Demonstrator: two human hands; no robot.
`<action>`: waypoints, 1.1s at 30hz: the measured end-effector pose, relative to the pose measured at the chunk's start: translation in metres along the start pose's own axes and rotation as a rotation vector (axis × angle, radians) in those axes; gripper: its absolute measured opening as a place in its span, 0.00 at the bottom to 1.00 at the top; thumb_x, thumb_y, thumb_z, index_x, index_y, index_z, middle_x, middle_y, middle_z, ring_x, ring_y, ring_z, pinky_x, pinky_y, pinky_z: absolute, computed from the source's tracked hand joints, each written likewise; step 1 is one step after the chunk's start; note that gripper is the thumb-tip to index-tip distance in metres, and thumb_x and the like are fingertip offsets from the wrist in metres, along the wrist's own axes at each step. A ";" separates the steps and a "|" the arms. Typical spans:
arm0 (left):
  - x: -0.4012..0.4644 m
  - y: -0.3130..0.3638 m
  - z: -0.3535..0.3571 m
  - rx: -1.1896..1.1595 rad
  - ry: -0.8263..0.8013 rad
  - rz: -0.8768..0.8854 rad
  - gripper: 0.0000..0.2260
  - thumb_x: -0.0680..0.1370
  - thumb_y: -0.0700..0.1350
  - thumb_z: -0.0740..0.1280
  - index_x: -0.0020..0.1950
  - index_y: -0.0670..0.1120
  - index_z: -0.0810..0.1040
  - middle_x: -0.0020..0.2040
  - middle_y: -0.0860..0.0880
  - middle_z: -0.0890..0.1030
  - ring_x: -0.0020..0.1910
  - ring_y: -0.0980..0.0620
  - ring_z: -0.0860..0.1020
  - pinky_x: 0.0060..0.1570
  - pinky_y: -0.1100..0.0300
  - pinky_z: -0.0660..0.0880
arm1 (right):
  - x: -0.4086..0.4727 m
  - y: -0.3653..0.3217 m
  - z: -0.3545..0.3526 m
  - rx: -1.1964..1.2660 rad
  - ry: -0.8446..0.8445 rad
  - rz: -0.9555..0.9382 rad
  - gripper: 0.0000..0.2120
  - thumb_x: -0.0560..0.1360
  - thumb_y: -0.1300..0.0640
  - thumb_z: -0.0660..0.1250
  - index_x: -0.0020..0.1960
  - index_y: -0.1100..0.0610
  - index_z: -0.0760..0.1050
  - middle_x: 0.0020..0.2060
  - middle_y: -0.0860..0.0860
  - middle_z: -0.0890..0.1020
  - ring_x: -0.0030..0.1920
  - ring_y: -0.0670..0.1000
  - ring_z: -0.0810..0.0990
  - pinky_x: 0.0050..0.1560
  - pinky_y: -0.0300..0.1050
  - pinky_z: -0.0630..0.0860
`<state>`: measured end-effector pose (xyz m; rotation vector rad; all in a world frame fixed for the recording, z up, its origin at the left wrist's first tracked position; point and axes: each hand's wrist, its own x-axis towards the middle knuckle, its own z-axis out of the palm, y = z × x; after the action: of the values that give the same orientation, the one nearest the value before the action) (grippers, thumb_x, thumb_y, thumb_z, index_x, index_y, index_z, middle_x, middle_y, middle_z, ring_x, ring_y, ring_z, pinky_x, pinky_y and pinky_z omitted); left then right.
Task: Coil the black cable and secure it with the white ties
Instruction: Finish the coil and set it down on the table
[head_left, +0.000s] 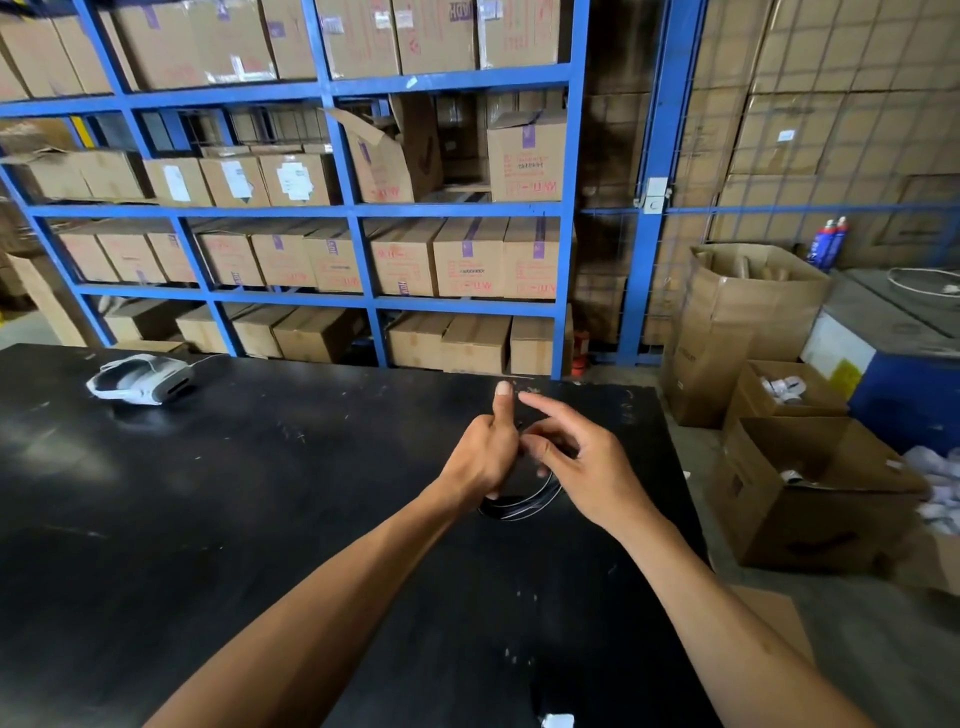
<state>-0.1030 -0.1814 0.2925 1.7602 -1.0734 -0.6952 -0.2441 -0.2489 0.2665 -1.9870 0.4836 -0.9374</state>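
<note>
Head view shows both hands meeting over the far right part of the black counter, with the black cable gathered into a small coil between them. The left hand is closed around the top of the coil, thumb raised. The right hand is partly spread, index finger extended, the other fingers curled toward the loops; whether it pinches a white tie cannot be told, as the contact point is blurred and hidden. The lower arc of the coil hangs just above or on the counter surface. The cable appears thin, light and pliable; loops will likely spring apart if released, so hold should stay at the bunched top where all turns cross. Against the black counter the cable is hard to see. The far counter edge lies just beyond the hands, and the right edge is near, with open cardboard boxes on the floor beside it. Wide free surface extends to the left, apart from a white device at the far left.
</note>
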 end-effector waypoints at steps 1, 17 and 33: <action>0.001 -0.001 0.000 0.007 -0.013 -0.009 0.36 0.80 0.71 0.41 0.26 0.50 0.69 0.18 0.54 0.69 0.17 0.60 0.68 0.27 0.62 0.68 | 0.000 0.001 0.000 -0.041 -0.008 0.000 0.23 0.80 0.55 0.70 0.73 0.40 0.74 0.47 0.45 0.84 0.42 0.48 0.85 0.45 0.41 0.83; -0.009 -0.019 -0.041 -0.225 -0.327 -0.183 0.12 0.84 0.36 0.61 0.58 0.30 0.80 0.40 0.40 0.78 0.35 0.48 0.78 0.38 0.60 0.81 | -0.003 0.029 0.033 -0.009 0.228 0.246 0.06 0.76 0.58 0.75 0.52 0.53 0.88 0.42 0.46 0.87 0.32 0.42 0.82 0.40 0.40 0.81; -0.055 -0.194 -0.029 0.227 -0.116 -0.423 0.16 0.75 0.32 0.66 0.28 0.42 0.77 0.28 0.44 0.75 0.25 0.49 0.72 0.30 0.61 0.73 | -0.146 0.097 0.096 -0.464 -0.194 0.647 0.08 0.77 0.58 0.72 0.54 0.54 0.86 0.48 0.51 0.83 0.49 0.53 0.85 0.51 0.44 0.80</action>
<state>-0.0346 -0.0841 0.1271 2.1986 -0.8889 -0.9724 -0.2624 -0.1578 0.0895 -2.0772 1.2229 -0.2336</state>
